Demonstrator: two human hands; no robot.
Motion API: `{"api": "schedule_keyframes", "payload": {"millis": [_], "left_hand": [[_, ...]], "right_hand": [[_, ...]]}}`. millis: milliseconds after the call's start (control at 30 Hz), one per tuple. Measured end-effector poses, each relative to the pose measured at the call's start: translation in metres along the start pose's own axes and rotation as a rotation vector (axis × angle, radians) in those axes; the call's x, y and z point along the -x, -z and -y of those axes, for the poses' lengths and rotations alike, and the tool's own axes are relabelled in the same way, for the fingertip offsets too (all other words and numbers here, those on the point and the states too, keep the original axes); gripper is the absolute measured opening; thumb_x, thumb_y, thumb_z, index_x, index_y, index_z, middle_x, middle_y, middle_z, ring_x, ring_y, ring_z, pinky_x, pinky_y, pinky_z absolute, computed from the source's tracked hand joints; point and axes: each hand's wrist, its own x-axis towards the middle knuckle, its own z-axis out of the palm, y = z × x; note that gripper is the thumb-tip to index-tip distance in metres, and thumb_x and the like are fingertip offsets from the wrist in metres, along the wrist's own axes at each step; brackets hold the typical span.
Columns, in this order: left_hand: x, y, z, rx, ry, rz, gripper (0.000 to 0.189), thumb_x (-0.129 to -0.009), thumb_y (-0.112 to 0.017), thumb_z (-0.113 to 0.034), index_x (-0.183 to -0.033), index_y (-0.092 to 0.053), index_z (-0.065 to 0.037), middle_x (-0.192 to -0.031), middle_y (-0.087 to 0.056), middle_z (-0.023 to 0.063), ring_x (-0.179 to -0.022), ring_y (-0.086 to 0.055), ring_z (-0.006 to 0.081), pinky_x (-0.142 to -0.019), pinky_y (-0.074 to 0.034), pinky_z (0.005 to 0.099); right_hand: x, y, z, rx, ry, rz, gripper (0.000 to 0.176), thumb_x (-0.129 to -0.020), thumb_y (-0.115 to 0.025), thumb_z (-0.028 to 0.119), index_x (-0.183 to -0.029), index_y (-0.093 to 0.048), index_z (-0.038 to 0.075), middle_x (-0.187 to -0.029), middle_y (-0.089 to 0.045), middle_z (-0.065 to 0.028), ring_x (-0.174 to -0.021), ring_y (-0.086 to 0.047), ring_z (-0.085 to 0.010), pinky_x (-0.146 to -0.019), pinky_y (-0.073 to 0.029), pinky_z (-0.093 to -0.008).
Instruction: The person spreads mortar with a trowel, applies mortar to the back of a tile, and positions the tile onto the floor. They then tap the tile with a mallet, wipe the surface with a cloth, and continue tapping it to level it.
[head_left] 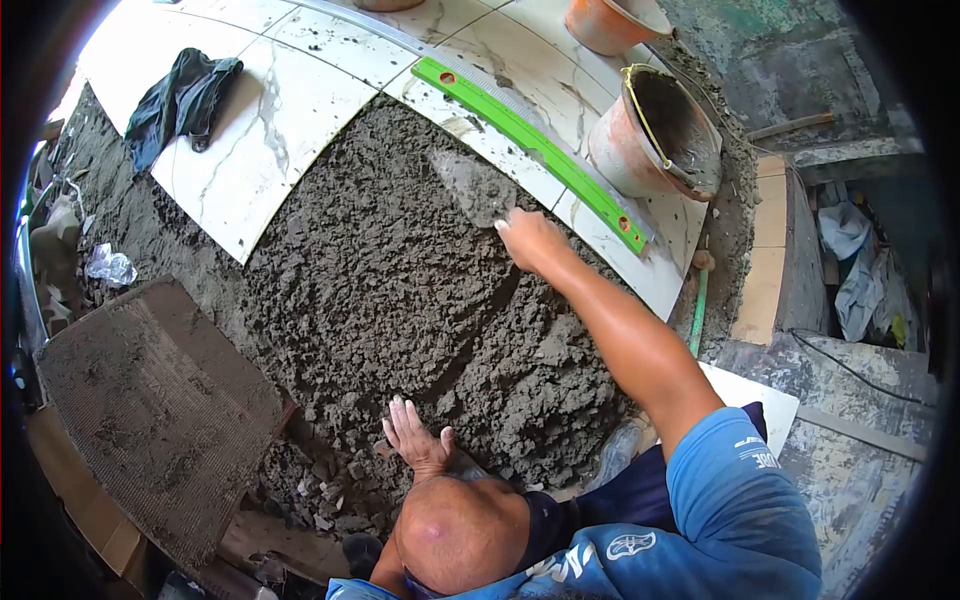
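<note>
My right hand (530,240) is closed round the handle of a trowel (472,188), which the fingers mostly hide. Its mortar-smeared blade points up and left, over the bed of wet grey mortar (380,270) beside the white tiles. My left hand (415,435) has its fingers stretched out at the near edge of the mortar, just beyond my bare knee (460,525). Nothing shows in that hand. A bright green spirit level (530,150) lies on the tiles past the trowel.
Marble-patterned tiles (230,190) border the mortar, with a dark cloth (182,105) on them. A mortar-stained bucket (640,140) stands right, an orange bucket (612,25) behind it. A textured, mortar-covered board (160,410) lies left. A green-handled tool (700,300) rests right of my arm.
</note>
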Motion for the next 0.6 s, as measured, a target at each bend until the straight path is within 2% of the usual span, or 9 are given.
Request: {"api": "schedule_keyframes", "payload": {"millis": [33, 133, 300, 367, 433, 467, 500, 567, 600], "left_hand": [[-0.001, -0.001, 0.0, -0.005, -0.002, -0.003, 0.08, -0.094, -0.033, -0.061, -0.142, -0.032, 0.003, -0.145, -0.037, 0.0251, -0.137, -0.034, 0.0397, -0.113, -0.018, 0.0531], [0.001, 0.0, 0.0, -0.004, 0.011, 0.018, 0.08, -0.094, -0.033, -0.06, -0.142, -0.031, 0.004, -0.146, -0.036, 0.0251, -0.138, -0.032, 0.0393, -0.114, -0.018, 0.0526], [0.001, 0.003, 0.0, -0.017, 0.017, 0.025, 0.08, -0.094, -0.032, -0.06, -0.142, -0.031, 0.004, -0.146, -0.036, 0.0255, -0.138, -0.032, 0.0395, -0.114, -0.018, 0.0524], [0.001, -0.001, 0.001, -0.025, 0.011, 0.017, 0.081, -0.094, -0.033, -0.06, -0.142, -0.031, 0.004, -0.146, -0.036, 0.0259, -0.138, -0.032, 0.0395, -0.114, -0.018, 0.0523], [-0.002, -0.001, -0.002, -0.009, 0.013, 0.018, 0.081, -0.093, -0.032, -0.062, -0.142, -0.031, 0.003, -0.146, -0.036, 0.0265, -0.137, -0.033, 0.0404, -0.113, -0.018, 0.0542], [-0.003, -0.002, -0.004, -0.006, 0.019, 0.013, 0.082, -0.093, -0.032, -0.062, -0.142, -0.031, 0.003, -0.145, -0.036, 0.0267, -0.137, -0.033, 0.0404, -0.113, -0.018, 0.0541], [-0.002, 0.0, -0.004, -0.01, 0.028, 0.013, 0.082, -0.093, -0.032, -0.062, -0.142, -0.031, 0.003, -0.145, -0.036, 0.0268, -0.137, -0.034, 0.0405, -0.113, -0.018, 0.054], [-0.004, 0.0, -0.004, -0.002, 0.031, 0.016, 0.082, -0.094, -0.032, -0.062, -0.142, -0.031, 0.004, -0.145, -0.036, 0.0272, -0.136, -0.033, 0.0409, -0.113, -0.018, 0.0542], [-0.004, 0.0, -0.004, 0.001, 0.031, 0.007, 0.082, -0.094, -0.032, -0.062, -0.142, -0.03, 0.004, -0.145, -0.036, 0.0274, -0.137, -0.033, 0.0411, -0.113, -0.018, 0.0542]], "right_hand": [[0.009, -0.003, -0.003, -0.005, 0.003, -0.002, 0.043, -0.099, -0.043, 0.037, -0.103, -0.062, -0.001, -0.101, -0.066, -0.0251, -0.095, -0.066, -0.0406, -0.084, -0.052, -0.0505], [0.033, -0.012, -0.009, 0.16, 0.226, 0.16, 0.043, -0.097, -0.045, 0.04, -0.103, -0.062, 0.0, -0.101, -0.066, -0.0251, -0.093, -0.065, -0.0411, -0.083, -0.052, -0.0512], [-0.024, 0.005, -0.061, 0.09, 0.058, -0.035, 0.042, -0.095, -0.044, 0.039, -0.103, -0.064, 0.002, -0.101, -0.067, -0.0243, -0.096, -0.064, -0.0393, -0.085, -0.051, -0.0507], [-0.018, 0.006, -0.069, 0.079, 0.066, -0.051, 0.044, -0.096, -0.043, 0.039, -0.101, -0.064, 0.001, -0.101, -0.066, -0.0262, -0.098, -0.063, -0.0406, -0.085, -0.05, -0.0501], [-0.005, -0.001, -0.07, -0.06, 0.116, 0.016, 0.047, -0.096, -0.043, 0.04, -0.101, -0.063, -0.002, -0.102, -0.065, -0.0275, -0.099, -0.062, -0.0424, -0.085, -0.049, -0.0508], [0.0, -0.004, -0.071, -0.26, 0.004, 0.161, 0.046, -0.097, -0.044, 0.038, -0.097, -0.062, -0.004, -0.094, -0.066, -0.0264, -0.084, -0.066, -0.0376, -0.075, -0.052, -0.0476], [0.019, 0.003, -0.057, -0.492, -0.153, 0.288, 0.044, -0.099, -0.042, 0.035, -0.095, -0.061, -0.005, -0.081, -0.064, -0.0198, -0.066, -0.063, -0.0275, -0.062, -0.054, -0.0405], [0.032, -0.024, -0.054, -0.557, -0.184, 0.463, 0.042, -0.101, -0.04, 0.032, -0.096, -0.059, -0.005, -0.074, -0.059, -0.0126, -0.056, -0.056, -0.0195, -0.053, -0.052, -0.034], [0.048, -0.027, -0.046, -0.432, -0.079, 0.514, 0.042, -0.102, -0.039, 0.032, -0.096, -0.059, -0.005, -0.075, -0.059, -0.0126, -0.059, -0.057, -0.0198, -0.058, -0.053, -0.0354]]}}
